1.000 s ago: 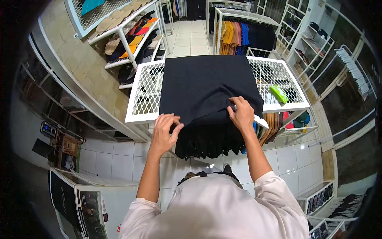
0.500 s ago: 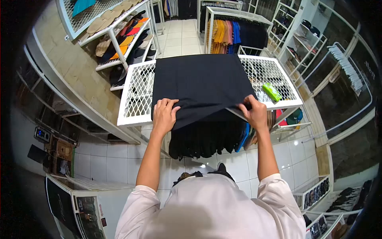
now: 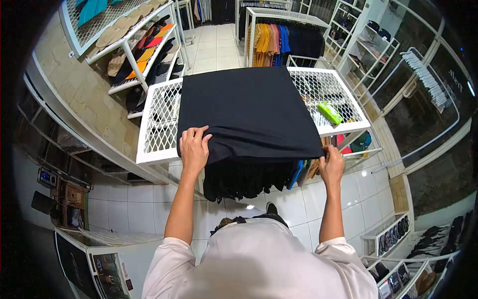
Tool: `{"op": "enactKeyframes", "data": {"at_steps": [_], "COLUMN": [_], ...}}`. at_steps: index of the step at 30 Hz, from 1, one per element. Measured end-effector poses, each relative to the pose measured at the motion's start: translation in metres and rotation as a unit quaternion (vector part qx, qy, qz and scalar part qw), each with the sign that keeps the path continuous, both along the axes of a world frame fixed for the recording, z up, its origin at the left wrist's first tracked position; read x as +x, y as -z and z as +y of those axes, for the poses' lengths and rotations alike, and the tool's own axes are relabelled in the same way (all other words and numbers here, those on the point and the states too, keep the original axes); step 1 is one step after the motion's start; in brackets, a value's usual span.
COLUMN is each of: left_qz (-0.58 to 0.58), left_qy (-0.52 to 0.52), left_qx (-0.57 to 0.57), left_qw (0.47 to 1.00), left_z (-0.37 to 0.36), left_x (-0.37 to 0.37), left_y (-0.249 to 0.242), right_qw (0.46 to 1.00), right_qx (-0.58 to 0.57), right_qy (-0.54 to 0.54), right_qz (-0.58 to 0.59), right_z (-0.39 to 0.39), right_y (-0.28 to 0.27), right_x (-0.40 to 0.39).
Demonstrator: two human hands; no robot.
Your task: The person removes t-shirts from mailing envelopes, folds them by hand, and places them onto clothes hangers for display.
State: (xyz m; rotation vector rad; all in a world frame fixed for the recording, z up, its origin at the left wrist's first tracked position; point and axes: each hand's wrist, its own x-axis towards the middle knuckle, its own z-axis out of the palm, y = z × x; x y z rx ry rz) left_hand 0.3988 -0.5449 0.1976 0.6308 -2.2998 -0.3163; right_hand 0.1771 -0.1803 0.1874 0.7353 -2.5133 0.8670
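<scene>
A black cloth (image 3: 244,104) lies across the white mesh-topped rack (image 3: 152,127), its near edge hanging over the front. My left hand (image 3: 194,149) rests at the cloth's near left side, fingers bent onto the fabric beside some creases. At the near right corner, my right hand (image 3: 331,162) pinches the cloth's edge between thumb and fingers. A bright green packet (image 3: 329,113) sits on the mesh to the right of the cloth. Dark garments (image 3: 244,179) hang underneath the rack top.
Shelves of caps (image 3: 149,52) stand at the left. Beyond the rack hang yellow, pink, blue and black garments (image 3: 269,45). A rail with pale hangers (image 3: 423,77) is at the right. White floor tiles (image 3: 286,212) show below the rack.
My right hand has moved down and slightly right, drawing the cloth's near right corner out past the rack's front edge. The folded-back part there now lies flatter. The view has shifted slightly.
</scene>
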Motion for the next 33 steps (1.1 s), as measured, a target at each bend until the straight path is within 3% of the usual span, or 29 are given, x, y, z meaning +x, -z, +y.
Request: {"op": "enactKeyframes", "data": {"at_steps": [2,4,7,10,12,15,23,26,30,33], "left_qz": [0.007,0.061,0.064,0.064,0.003,0.003,-0.005,-0.012,-0.081,-0.097], "left_qy": [0.0,0.02,0.014,0.007,-0.013,-0.042,-0.079,-0.075,-0.073,-0.077], "left_qx": [0.002,-0.019,-0.046,-0.06,-0.074,-0.09,-0.061,-0.083,-0.062,-0.026], "left_qw": [1.0,0.998,0.997,0.996,0.997,0.995,0.995,0.994,0.992,0.992], "left_z": [0.0,0.005,0.012,0.024,0.021,0.024,0.016,0.012,0.002,-0.012], "left_x": [0.001,0.006,0.009,0.007,0.0,0.0,0.009,0.009,0.004,-0.018], "left_y": [-0.003,-0.013,-0.023,-0.025,-0.011,0.0,0.0,0.001,-0.015,-0.019], "right_qw": [0.996,0.996,0.989,0.973,0.97,0.977,0.986,0.983,0.985,0.992], "right_qx": [0.017,0.016,-0.088,-0.134,-0.075,0.017,0.113,0.074,0.146,0.113], "right_qy": [-0.038,-0.073,-0.114,-0.182,-0.231,-0.194,-0.072,-0.072,-0.085,-0.051], "right_qz": [-0.076,-0.041,-0.025,-0.038,0.016,0.084,0.095,0.151,0.037,0.026], "right_z": [0.003,-0.002,-0.03,-0.082,-0.111,-0.141,-0.152,-0.15,-0.154,-0.171], "right_y": [-0.015,-0.04,-0.069,-0.066,-0.052,-0.035,-0.02,-0.008,-0.035,-0.027], "right_x": [0.009,0.018,0.029,0.031,0.024,0.023,0.019,0.001,-0.017,-0.041]}}
